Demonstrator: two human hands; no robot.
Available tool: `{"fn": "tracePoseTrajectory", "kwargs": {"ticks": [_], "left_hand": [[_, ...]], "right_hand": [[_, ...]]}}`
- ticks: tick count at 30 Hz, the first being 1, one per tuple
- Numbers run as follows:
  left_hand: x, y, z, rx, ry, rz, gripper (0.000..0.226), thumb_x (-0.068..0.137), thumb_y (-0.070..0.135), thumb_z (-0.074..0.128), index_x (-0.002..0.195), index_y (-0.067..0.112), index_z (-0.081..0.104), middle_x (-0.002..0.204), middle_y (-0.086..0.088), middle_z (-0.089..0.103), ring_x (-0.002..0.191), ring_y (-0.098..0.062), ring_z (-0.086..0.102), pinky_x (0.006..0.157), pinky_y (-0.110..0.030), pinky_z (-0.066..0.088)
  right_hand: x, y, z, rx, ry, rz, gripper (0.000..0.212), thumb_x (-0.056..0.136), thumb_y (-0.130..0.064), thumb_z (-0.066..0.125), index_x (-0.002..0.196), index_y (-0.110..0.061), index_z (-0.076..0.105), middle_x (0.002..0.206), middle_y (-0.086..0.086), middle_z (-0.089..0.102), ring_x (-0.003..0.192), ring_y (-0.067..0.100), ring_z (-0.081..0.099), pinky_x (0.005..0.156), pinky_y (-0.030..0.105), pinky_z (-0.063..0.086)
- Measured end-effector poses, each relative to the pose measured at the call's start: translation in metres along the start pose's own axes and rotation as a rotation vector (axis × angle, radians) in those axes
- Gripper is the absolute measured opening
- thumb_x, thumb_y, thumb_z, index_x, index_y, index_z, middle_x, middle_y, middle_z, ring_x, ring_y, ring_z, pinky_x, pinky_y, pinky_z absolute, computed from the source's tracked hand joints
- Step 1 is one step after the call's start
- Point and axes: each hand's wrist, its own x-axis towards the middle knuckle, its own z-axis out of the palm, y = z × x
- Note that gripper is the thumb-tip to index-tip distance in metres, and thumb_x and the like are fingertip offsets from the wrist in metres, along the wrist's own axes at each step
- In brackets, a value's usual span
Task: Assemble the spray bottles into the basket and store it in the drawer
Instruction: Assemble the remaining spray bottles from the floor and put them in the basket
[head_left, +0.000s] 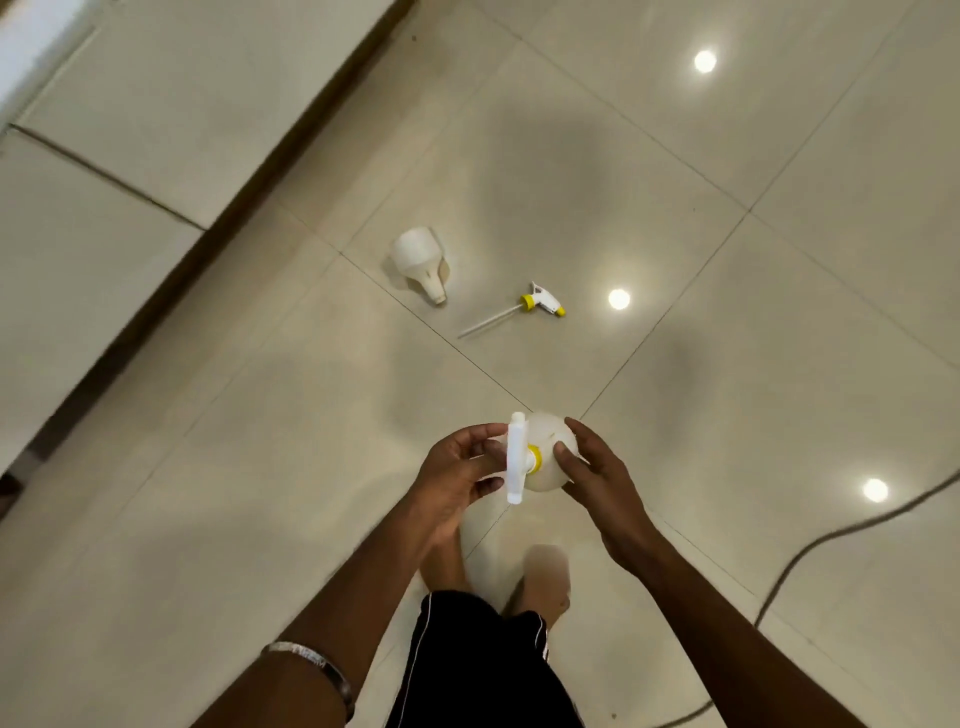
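Got both hands up in front of me on the first spray bottle (545, 457). My left hand (457, 478) has its fingers wrapped round the white trigger head (515, 457), and my right hand (592, 470) is cupped round the round body, thumb pressing near the yellow collar (534, 457). So both are closed on the same bottle, close together.

It looks empty, so I'd guess it weighs next to nothing. The thin plastic would probably dent if I squeezed, and the smooth round body could spin in my palm, so holding the body steady and twisting at the collar seems best.

Farther out on the floor (727, 364) lies the second bottle (421, 262) on its side, neck toward me. Its sprayer (543, 304) is just to the right, not touching, with the thin dip tube (488, 322) pointing left. That tube looks bendy, so I'd lift it by the head.

Plenty of open tile. A cable (810, 551) trails on the near right, worth stepping around. Cabinet fronts (104, 156) run along the left. No basket in view.
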Motion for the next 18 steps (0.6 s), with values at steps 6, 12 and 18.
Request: {"fn": "tracePoseTrajectory", "kwargs": {"ticks": [6, 12, 18], "left_hand": [[-0.052, 0.016, -0.029, -0.084, -0.028, 0.024, 0.046, 0.087, 0.021, 0.072, 0.131, 0.028, 0.059, 0.14, -0.001, 0.055, 0.125, -0.017, 0.057, 0.097, -0.042, 0.053], [-0.083, 0.036, -0.08, -0.19, 0.015, 0.058, 0.042, 0.09, 0.019, 0.068, 0.131, 0.023, 0.06, 0.134, -0.007, 0.06, 0.119, -0.018, 0.061, 0.083, -0.032, 0.057], [-0.108, 0.069, -0.155, -0.279, 0.08, 0.105, 0.045, 0.088, 0.022, 0.071, 0.132, 0.023, 0.059, 0.138, -0.007, 0.057, 0.126, -0.019, 0.056, 0.088, -0.038, 0.056]], "right_hand": [[-0.033, -0.039, 0.045, -0.086, -0.111, -0.015, 0.046, 0.096, -0.037, 0.06, 0.142, -0.033, 0.051, 0.133, -0.011, 0.063, 0.116, 0.002, 0.062, 0.081, 0.02, 0.054], [-0.056, -0.067, 0.108, -0.179, -0.094, -0.066, 0.05, 0.094, -0.043, 0.06, 0.142, -0.035, 0.05, 0.132, -0.022, 0.058, 0.112, -0.003, 0.06, 0.074, 0.017, 0.056], [-0.064, -0.1, 0.199, -0.274, -0.145, -0.145, 0.036, 0.096, -0.042, 0.058, 0.132, -0.043, 0.053, 0.117, -0.036, 0.062, 0.103, -0.011, 0.062, 0.071, 0.018, 0.056]]}}
